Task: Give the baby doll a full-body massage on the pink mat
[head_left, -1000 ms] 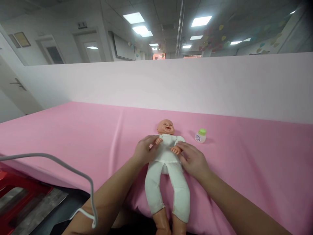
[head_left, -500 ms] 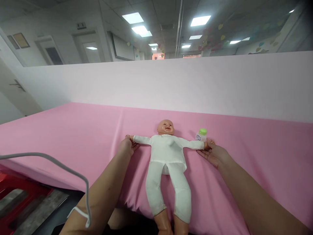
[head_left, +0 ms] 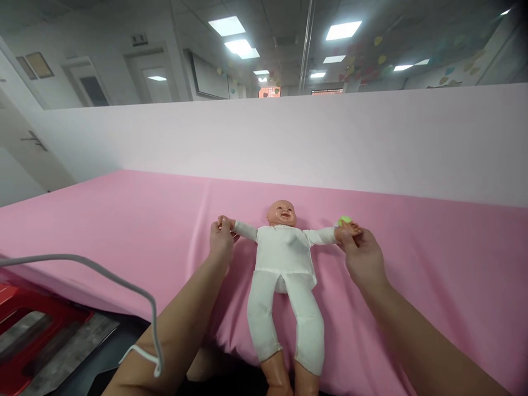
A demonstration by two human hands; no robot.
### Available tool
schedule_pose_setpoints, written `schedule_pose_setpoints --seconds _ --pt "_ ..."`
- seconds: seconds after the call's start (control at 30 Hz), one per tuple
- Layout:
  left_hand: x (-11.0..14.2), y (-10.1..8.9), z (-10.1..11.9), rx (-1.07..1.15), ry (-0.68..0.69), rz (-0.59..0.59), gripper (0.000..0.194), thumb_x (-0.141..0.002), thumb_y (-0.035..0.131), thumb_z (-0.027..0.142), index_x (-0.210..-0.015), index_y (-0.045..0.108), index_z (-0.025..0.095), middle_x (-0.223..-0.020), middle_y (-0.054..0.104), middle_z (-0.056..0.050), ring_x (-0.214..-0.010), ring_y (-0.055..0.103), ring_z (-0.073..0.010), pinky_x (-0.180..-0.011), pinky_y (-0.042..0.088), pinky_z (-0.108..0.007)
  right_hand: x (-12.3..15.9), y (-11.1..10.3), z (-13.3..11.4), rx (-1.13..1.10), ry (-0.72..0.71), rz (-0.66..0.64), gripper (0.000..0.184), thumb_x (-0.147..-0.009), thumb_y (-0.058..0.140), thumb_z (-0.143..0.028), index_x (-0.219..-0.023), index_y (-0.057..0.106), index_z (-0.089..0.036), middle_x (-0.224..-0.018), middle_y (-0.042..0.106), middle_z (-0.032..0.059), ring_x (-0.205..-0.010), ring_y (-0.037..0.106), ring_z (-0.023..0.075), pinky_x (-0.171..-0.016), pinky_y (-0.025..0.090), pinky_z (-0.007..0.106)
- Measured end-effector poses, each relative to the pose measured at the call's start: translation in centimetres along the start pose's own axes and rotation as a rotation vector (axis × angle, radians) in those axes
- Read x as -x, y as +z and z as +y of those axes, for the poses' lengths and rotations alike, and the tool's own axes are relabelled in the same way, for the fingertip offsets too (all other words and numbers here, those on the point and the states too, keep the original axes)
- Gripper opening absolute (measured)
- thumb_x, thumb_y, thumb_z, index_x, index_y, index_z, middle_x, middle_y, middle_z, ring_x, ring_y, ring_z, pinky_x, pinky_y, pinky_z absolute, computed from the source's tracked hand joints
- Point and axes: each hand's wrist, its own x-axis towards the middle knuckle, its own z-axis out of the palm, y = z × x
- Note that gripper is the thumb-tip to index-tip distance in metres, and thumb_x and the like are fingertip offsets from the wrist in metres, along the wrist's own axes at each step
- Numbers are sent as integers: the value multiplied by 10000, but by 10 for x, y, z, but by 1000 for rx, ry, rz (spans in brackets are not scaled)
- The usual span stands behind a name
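A baby doll [head_left: 285, 250] in a white top and white trousers lies on its back on the pink sheet [head_left: 144, 220], head away from me and arms spread sideways. My left hand [head_left: 221, 241] is closed around the doll's hand at the left. At the right, my right hand [head_left: 363, 254] grips the doll's other hand between thumb and fingers. Both doll hands look raised a little off the sheet. Just behind the one at the right shows the green cap of a small bottle [head_left: 344, 220]; most of its body is hidden.
A white wall panel [head_left: 264, 140] with glass above runs behind the pink surface. A grey cable [head_left: 124, 283] loops across my left forearm. Red plastic stools [head_left: 33, 330] stand at the lower left, and a door with a handle [head_left: 35, 140] is at the far left.
Both my hands have moved upward and slightly inward, bringing the doll's hands with them. My fingers have curled more around them. The bottle is now mostly covered by the doll's hand.
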Motion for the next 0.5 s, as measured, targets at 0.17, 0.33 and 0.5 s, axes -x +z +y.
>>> schedule_pose_setpoints --seconds 0.17,0.33,0.5 --pt "45 14 -2 -265 450 -274 274 -1014 626 461 -1199 654 261 -1169 739 -51 -1086 713 -209 -957 583 -349 33 23 -5 167 -329 -185 374 -951 719 -424 -1278 693 -244 -1242 764 105 -1137 746 282 -1055 593 536" --pt "74 18 -7 -795 757 -504 334 -978 666 366 -1304 691 296 -1231 776 -41 -1108 735 -237 -994 564 -373 50 39 2 427 -721 -412 327 -966 646 -247 -1281 732 -260 -1331 738 98 -1239 700 278 -1094 581 506" --pt "78 20 -11 -977 951 -607 320 -984 653 312 -1296 719 279 -1391 720 -53 -1276 680 -238 -1087 543 -377 52 44 3 568 -891 -488 354 -952 593 -171 -1253 767 -235 -1329 743 107 -1242 698 298 -1074 601 523"
